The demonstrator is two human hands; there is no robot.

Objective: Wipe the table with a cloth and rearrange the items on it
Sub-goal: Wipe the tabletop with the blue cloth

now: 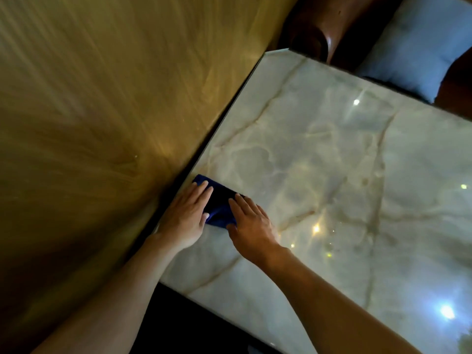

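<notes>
A dark blue cloth (219, 203) lies flat on the glossy pale marble table (332, 159), close to the table's left edge. My left hand (186, 215) presses on the cloth's left side with straight fingers. My right hand (251, 223) lies flat on the cloth's right side, fingers straight and spread. Both hands cover much of the cloth; only its middle and far corner show.
A golden-brown wall (89, 111) runs along the table's left edge. A brown leather seat (329, 24) with a light blue cushion (413, 44) stands beyond the far edge. Ceiling lights reflect in the marble. The near edge drops into darkness.
</notes>
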